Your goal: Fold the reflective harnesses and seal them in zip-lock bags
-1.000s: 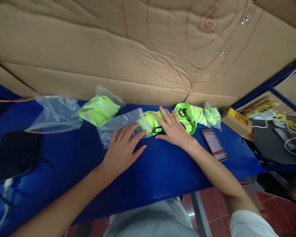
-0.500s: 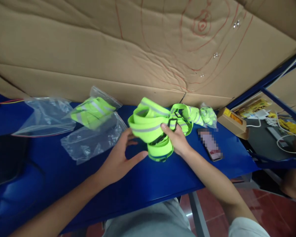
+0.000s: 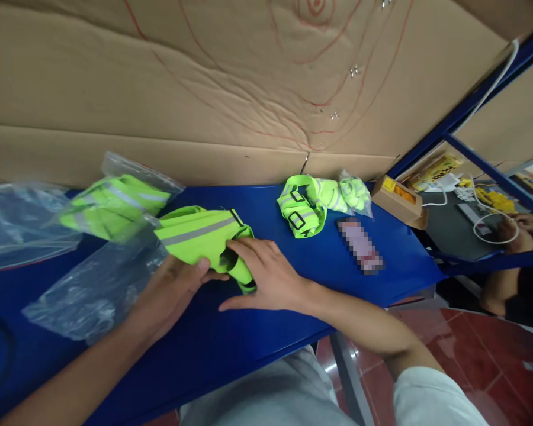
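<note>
held well left of smartphone (image 3: 360, 247): yellow-green reflective strap bundle (image 3: 199, 235), pinched in left hand (image 3: 175, 287), touched by half-open right hand (image 3: 273, 278). lying just left of smartphone: matching buckled strap coil (image 3: 310, 223).

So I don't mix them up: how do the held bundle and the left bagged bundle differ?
The held bundle is unbagged, touched by left hand and right hand; the bagged bundle lies inside clear plastic. The held bundle shows a black buckle; none is clear on the bagged bundle. Both are yellow-green with grey stripes.

Both hands (image 3: 273, 275) close together, partly curled
</note>
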A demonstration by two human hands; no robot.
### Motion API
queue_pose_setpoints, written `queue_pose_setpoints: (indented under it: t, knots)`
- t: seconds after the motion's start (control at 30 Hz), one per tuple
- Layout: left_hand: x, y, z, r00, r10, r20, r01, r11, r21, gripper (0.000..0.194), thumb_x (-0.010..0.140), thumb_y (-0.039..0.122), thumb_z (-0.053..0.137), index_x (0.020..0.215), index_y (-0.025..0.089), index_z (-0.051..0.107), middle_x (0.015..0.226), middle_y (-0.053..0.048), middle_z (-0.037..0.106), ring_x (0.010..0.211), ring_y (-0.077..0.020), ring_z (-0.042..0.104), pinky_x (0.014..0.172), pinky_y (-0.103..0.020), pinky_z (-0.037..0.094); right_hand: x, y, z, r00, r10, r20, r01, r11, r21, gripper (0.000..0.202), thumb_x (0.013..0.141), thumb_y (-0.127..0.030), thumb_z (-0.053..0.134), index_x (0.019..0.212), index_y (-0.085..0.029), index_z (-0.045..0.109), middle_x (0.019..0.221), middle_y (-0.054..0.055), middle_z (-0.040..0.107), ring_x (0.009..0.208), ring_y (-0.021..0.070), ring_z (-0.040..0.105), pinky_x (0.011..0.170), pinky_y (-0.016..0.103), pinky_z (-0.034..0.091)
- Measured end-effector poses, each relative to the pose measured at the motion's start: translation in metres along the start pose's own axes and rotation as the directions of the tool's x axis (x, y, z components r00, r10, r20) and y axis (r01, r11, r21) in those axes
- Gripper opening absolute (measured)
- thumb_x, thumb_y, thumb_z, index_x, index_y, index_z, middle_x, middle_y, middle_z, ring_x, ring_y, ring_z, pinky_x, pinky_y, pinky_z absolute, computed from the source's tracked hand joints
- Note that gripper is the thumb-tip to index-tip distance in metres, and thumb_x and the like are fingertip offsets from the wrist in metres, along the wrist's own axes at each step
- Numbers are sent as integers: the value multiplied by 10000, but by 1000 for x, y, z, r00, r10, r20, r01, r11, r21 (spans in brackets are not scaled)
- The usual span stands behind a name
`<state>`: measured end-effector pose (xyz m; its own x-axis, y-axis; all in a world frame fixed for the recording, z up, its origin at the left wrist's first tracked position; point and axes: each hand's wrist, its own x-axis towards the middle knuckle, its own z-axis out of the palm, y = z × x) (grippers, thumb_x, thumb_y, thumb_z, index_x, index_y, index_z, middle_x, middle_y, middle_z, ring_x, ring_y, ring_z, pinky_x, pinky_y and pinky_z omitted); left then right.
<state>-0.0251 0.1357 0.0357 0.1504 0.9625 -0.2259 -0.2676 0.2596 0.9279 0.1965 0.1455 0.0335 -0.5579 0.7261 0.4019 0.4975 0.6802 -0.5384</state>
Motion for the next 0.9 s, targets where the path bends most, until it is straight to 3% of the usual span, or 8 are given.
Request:
queue_pose_setpoints:
  t: [0.07,0.27,0.4,0.5,0.57,0.63,0.77,0.9]
  knots:
    - [-2,0,-2,998,4,66,-4,1000,-2,633,822,463,864,1402,337,644,1436,-63,689,1312,-347,642,923,-430,677,-2,0,8,999,45,-14,-45,999,-22,862,921,-610,737,1604,-220,385,1551,188,563,1482,326,509,1201,487,436]
    - [5,-4,-3,994,20,109,-40,982,185,542,809,411,880,1286,288,653,1324,-73,700,1168,-298,687,877,-363,636,3,12,0,959,228,-167,-190,958,217,369,1023,-337,541,1372,-219,571,1331,114,710,1237,249,687,1068,399,549]
    - [11,-15,-4,988,147,50,-155,934,322,538,798,454,881,1211,289,578,1184,-35,672,1010,-227,692,854,-339,612,10,19,-11,849,460,-260,-314,835,451,368,940,-438,638,1238,-224,611,1222,85,732,1169,263,693,1037,412,570]
    - [10,-20,-7,976,211,48,-211,875,437,445,873,472,792,1204,289,558,1222,-52,621,1105,-252,667,895,-375,603,17,20,-13,752,649,-118,-367,560,743,465,866,-575,723,1179,-248,615,1158,65,754,1083,274,724,950,426,619]
    - [7,-18,-8,943,328,56,-300,763,573,354,920,452,723,1199,279,591,1350,-88,555,1241,-295,613,997,-442,578,19,19,-12,709,704,46,-374,321,870,551,812,-632,770,1186,-253,628,1124,64,774,1015,279,747,871,420,643]
    - [2,-14,-7,889,443,113,-394,617,682,331,942,419,686,1227,272,606,1444,-111,503,1336,-331,558,1090,-512,533,20,18,-9,691,706,155,-384,177,906,627,731,-654,830,1171,-243,658,1086,67,792,972,283,756,831,409,646]
    - [-7,-4,0,783,563,263,-524,371,766,474,962,330,678,1408,271,527,1499,-128,519,1419,-352,526,1163,-564,502,15,15,-1,720,625,301,-492,153,857,608,683,-639,868,1080,-200,728,990,50,800,903,243,755,870,382,621]
    - [-11,-1,0,668,599,442,-633,146,760,468,1007,229,626,1454,297,504,1475,-93,563,1325,-284,623,1105,-462,563,10,7,-1,774,476,419,-597,325,734,539,800,-640,784,1064,-170,776,1015,45,800,957,242,742,935,388,586]
